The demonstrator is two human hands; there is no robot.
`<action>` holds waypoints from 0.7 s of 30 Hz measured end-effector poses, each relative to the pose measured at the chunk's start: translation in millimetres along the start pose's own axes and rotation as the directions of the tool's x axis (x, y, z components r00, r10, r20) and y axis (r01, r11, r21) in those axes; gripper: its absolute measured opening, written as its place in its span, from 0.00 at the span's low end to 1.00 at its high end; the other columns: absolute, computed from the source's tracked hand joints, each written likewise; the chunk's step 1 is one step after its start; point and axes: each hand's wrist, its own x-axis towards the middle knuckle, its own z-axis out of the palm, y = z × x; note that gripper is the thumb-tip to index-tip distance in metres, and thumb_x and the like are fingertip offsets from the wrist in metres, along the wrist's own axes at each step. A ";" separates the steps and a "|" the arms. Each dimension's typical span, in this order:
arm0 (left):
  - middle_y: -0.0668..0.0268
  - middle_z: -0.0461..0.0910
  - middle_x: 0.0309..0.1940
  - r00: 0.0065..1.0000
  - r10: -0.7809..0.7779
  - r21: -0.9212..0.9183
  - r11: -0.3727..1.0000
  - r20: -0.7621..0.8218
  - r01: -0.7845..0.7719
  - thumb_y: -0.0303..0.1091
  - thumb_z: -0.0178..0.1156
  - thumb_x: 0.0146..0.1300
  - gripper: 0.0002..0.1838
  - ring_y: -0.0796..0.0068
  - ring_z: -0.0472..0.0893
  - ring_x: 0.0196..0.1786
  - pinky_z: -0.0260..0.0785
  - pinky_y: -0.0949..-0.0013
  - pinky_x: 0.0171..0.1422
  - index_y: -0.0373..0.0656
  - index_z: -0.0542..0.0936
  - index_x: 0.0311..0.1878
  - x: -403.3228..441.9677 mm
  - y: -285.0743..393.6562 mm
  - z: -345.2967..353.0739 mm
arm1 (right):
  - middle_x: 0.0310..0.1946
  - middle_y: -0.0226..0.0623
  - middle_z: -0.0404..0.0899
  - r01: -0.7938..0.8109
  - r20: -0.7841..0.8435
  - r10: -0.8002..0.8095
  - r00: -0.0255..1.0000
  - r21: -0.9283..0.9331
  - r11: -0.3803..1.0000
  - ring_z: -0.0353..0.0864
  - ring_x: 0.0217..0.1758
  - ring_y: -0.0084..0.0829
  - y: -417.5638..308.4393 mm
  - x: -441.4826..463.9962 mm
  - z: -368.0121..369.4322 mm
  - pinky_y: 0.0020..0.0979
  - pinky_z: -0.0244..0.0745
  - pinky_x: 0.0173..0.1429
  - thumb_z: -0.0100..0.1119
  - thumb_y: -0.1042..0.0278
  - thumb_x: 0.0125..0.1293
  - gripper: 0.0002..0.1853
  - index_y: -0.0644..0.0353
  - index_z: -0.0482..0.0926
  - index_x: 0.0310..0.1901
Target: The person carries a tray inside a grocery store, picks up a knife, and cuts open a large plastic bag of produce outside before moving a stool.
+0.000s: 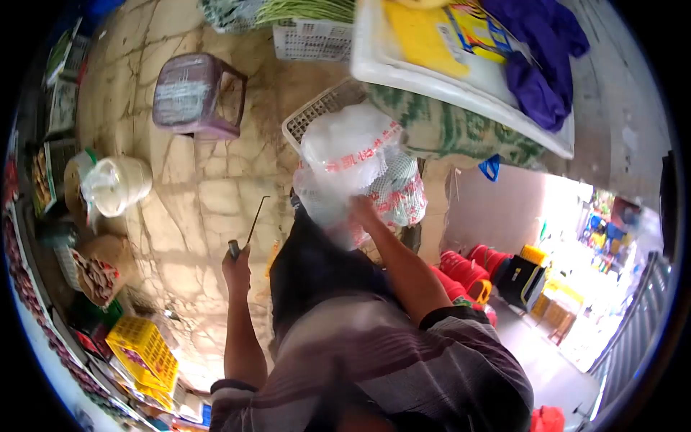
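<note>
My left hand is closed around the dark handle of a thin metal hook, held out over the floor with its bent tip pointing away from me. My right hand, somewhat blurred, grips a translucent white plastic bag printed with red characters. The bag bulges in front of my legs, and its contents cannot be made out. Against its right side sits a net-like bundle wrapped in plastic with red print. Behind the bag, a grey plastic crate is partly hidden.
A purple stool stands ahead on the left, with a white bucket nearer. At the upper right, a white tray holds yellow packages and purple cloth. Green beans fill a white basket. Yellow crates stand at lower left, red containers at right.
</note>
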 end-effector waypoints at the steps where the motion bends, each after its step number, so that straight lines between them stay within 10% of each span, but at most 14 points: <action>1: 0.72 0.64 0.14 1.000 -0.021 0.000 1.000 0.015 0.021 0.41 0.65 0.61 0.18 0.80 0.64 0.16 0.57 0.68 0.22 0.40 0.71 0.26 -4.9 -0.6 -0.7 | 0.43 0.47 0.75 -0.078 0.069 0.075 0.995 0.045 0.996 0.76 0.48 0.47 -14.1 -6.2 -16.1 0.44 0.73 0.51 0.60 0.60 0.54 0.20 0.63 0.75 0.45; 7: 0.73 0.62 0.16 0.999 -0.015 -0.110 0.994 -0.044 0.010 0.38 0.66 0.60 0.19 0.80 0.59 0.21 0.56 0.67 0.25 0.39 0.69 0.23 27.7 -41.5 10.6 | 0.41 0.49 0.76 -0.264 0.205 0.219 0.954 0.232 0.936 0.76 0.47 0.46 -32.4 5.9 -31.5 0.45 0.73 0.50 0.54 0.66 0.60 0.12 0.63 0.76 0.43; 11: 0.72 0.63 0.16 0.997 -0.011 -0.264 0.964 -0.083 -0.012 0.37 0.67 0.60 0.17 0.80 0.59 0.23 0.57 0.67 0.27 0.37 0.72 0.25 32.3 -53.7 14.2 | 0.42 0.49 0.75 0.275 0.248 -0.207 0.946 -0.280 0.920 0.75 0.46 0.49 -16.0 12.1 -32.7 0.46 0.71 0.50 0.55 0.69 0.57 0.13 0.64 0.76 0.44; 21: 0.71 0.63 0.17 0.976 0.017 -0.289 0.954 -0.217 -0.081 0.39 0.67 0.60 0.18 0.79 0.60 0.24 0.58 0.66 0.28 0.37 0.71 0.26 39.8 -58.5 13.4 | 0.37 0.56 0.76 0.093 0.075 -0.099 0.992 0.079 0.993 0.78 0.43 0.51 13.0 36.5 -62.9 0.45 0.73 0.48 0.50 0.57 0.66 0.18 0.68 0.76 0.40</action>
